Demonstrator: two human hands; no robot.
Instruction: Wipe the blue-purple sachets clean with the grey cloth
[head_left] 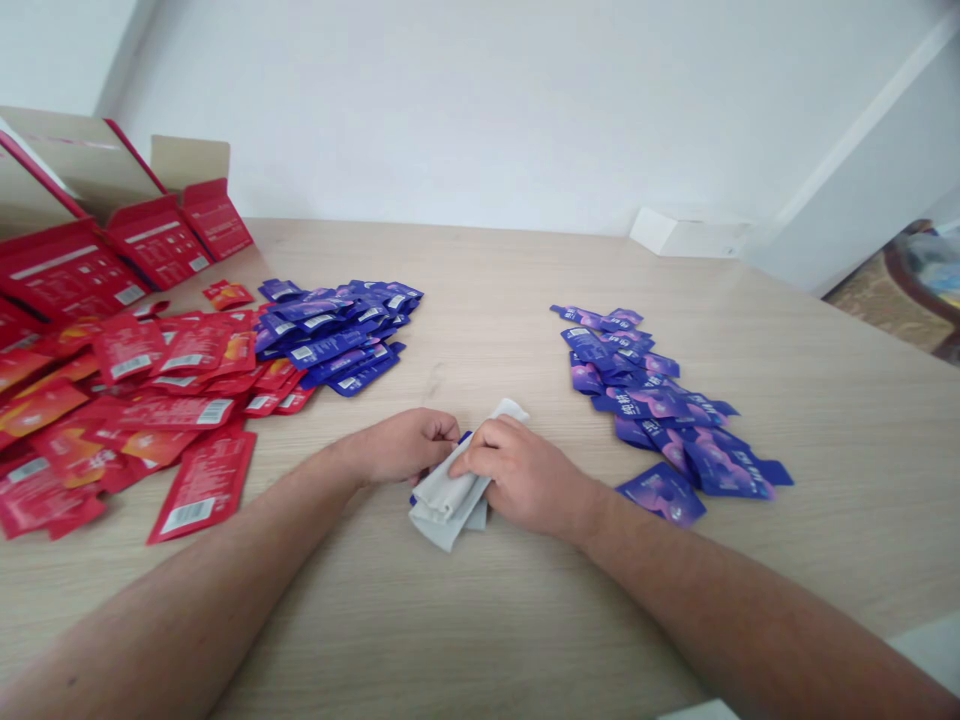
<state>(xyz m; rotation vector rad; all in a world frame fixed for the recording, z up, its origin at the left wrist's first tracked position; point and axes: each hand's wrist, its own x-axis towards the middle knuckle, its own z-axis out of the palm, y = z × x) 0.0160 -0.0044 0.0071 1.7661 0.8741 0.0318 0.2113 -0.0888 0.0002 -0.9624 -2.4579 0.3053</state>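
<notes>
Together, a person's left hand and right hand press on one folded grey cloth lying on a pale wooden table. Both hands are closed on it, fingers curled over its upper part. The edge of a purple sachet shows beneath the cloth. Up and left of the cloth lies one heap of purple sachets, too many to count, with one larger heap of red sachets beyond it. A second heap of purple sachets lies to the cloth's right, just past the right hand. At least two open red cartons stand farthest left of the cloth.
</notes>
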